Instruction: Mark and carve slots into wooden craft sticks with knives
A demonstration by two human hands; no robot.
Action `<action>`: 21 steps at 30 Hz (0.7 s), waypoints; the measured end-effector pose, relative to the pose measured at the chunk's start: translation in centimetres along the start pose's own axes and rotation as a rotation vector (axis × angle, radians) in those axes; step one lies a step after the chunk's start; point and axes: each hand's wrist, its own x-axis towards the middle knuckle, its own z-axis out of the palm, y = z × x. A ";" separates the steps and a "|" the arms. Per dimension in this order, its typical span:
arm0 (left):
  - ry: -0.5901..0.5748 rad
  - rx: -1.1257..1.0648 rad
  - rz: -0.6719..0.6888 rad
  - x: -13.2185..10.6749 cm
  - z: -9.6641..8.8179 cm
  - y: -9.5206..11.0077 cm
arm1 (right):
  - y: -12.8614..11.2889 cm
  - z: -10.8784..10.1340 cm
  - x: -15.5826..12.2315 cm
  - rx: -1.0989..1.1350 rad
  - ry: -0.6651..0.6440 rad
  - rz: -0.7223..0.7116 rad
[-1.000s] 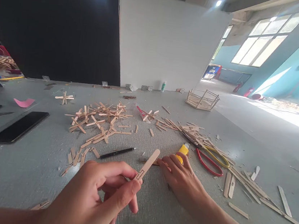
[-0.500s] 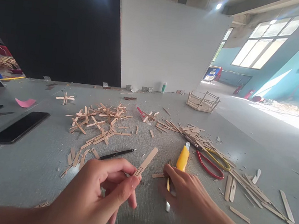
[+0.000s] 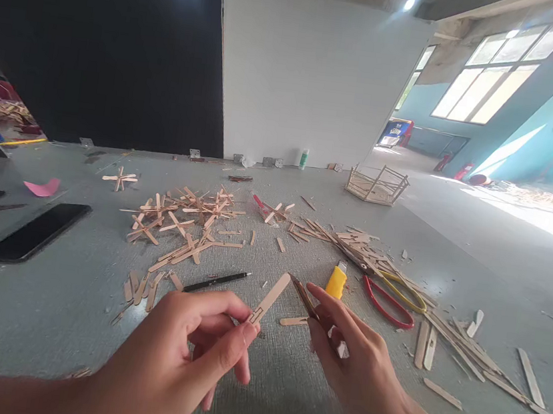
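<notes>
My left hand (image 3: 188,351) is closed, pinching a flat wooden craft stick (image 3: 273,297) with pencil marks near its lower end; the stick points up and to the right. My right hand (image 3: 355,361) is closed on a thin pointed tool (image 3: 303,295), and the tool's tip sits just right of the stick's upper end. A short stick piece (image 3: 294,321) lies on the grey table (image 3: 66,315) below the tool. A yellow utility knife (image 3: 337,280) rests on the table just beyond my right fingers.
Red and yellow scissors (image 3: 388,303) lie right of the knife. A black pen (image 3: 217,282), heaps of sticks (image 3: 184,222) and glued stick crosses are ahead. There is a black phone (image 3: 34,231) at the left and a stick basket (image 3: 375,184) and small bottle (image 3: 303,158) at the back.
My right hand left the yellow knife, took a thin tool off the table and raised it toward the stick. My left hand has kept the stick almost still.
</notes>
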 end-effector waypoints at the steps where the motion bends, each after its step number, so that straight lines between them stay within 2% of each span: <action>1: -0.003 -0.001 -0.001 0.0 0.1 -0.1 | -0.1 0.0 0.0 0.002 0.018 -0.010; 4: 0.000 0.010 -0.023 0.7 0.4 -0.8 | -0.6 -0.4 0.2 -0.010 0.079 0.020; 6: 0.025 0.022 -0.059 1.7 0.9 -2.0 | -1.0 -0.6 0.3 -0.016 0.083 0.075; 9: 0.017 0.024 -0.125 3.6 1.4 -4.6 | -1.2 -0.6 0.0 0.021 -0.039 0.101; 11: 0.003 0.040 -0.078 4.5 1.7 -6.2 | -0.9 -0.3 -0.7 0.058 -0.166 0.035; 14: 0.026 0.035 -0.046 4.9 1.9 -7.8 | 0.2 0.5 -1.9 0.047 -0.282 -0.166; 17: 0.047 0.060 -0.010 4.5 2.1 -8.3 | 1.0 1.1 -2.7 -0.020 -0.300 -0.300; 21: 0.053 0.134 0.053 4.1 2.2 -8.5 | 1.1 1.3 -2.7 -0.051 -0.319 -0.335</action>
